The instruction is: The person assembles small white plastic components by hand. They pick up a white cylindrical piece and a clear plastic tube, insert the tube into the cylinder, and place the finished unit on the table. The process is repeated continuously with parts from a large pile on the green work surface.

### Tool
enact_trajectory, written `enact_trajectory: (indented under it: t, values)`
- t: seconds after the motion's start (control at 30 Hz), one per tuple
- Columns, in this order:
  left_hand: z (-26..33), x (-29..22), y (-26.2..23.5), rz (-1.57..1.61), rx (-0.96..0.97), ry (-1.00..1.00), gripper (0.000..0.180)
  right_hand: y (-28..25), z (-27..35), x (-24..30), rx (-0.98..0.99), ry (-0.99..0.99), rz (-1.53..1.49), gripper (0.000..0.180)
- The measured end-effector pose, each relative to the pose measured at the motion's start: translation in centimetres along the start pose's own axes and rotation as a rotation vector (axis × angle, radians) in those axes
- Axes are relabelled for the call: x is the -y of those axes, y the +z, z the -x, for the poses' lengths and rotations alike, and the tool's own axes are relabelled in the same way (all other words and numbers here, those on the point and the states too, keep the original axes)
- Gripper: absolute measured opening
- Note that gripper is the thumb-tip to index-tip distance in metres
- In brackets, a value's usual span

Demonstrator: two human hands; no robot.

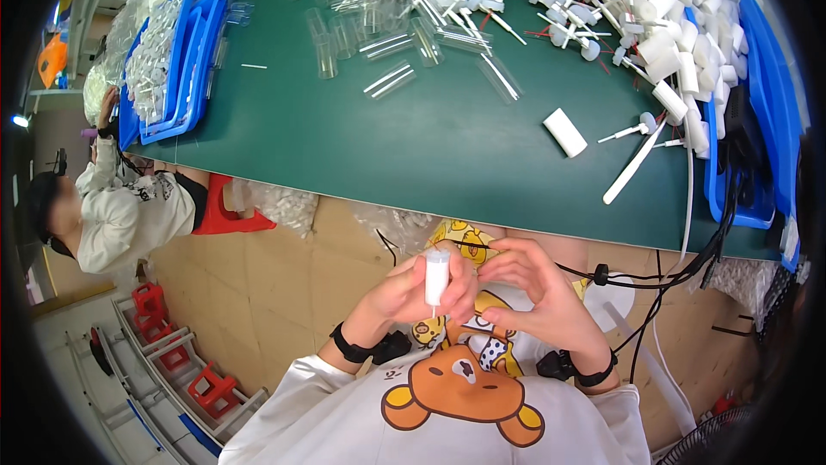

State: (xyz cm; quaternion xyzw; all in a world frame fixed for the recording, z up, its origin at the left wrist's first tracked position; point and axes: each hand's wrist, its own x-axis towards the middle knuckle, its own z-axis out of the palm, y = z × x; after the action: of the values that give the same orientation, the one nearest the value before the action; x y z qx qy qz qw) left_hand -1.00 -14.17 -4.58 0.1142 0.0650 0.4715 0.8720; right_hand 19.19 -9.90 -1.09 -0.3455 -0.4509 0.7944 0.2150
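Observation:
In front of my body, off the near table edge, my left hand [393,295] grips a small white cylinder [437,279] between thumb and fingers. The cylinder has a translucent rim at its upper end, and a thin white stem sticks out of its lower end. Just to the right, my right hand [551,297] is open, its fingers curved and apart from the thumb. Its fingertips come close to the left hand; no object shows in it. On the green table [361,155] ahead lie a loose white cylinder [564,133] and a stemmed white piece [635,127].
Clear tubes [389,80] lie scattered at the table's far middle. White stemmed parts and cylinders [688,73] are heaped at the far right by a blue tray [774,112]. Black cables [688,271] hang off the right edge. Another person [129,207] sits left near blue trays [185,78].

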Motion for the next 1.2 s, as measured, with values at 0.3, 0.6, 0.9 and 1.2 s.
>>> enact_trajectory:
  t: [0.3, 0.6, 0.9, 1.2]
  values:
    - [3.0, -1.5, -2.5, 0.006, -0.164, 0.049, 0.047, 0.9, -1.0, 0.0, -0.085, 0.038, 0.011, 0.064]
    - [10.3, -1.8, -20.1, -1.198, -1.207, -0.238, 0.044, 0.6, -0.6, 1.3, 0.028, 0.092, 0.346, 0.058]
    - [8.7, -2.0, -20.8, -1.985, -0.850, -1.186, 0.054, 0.5, -0.2, 1.5, -0.004, 0.015, 0.403, 0.045]
    - [0.9, -4.9, -3.1, -2.003, -0.222, -0.582, 0.033, -0.7, -1.4, 7.5, -0.487, -0.331, 0.873, 0.027]
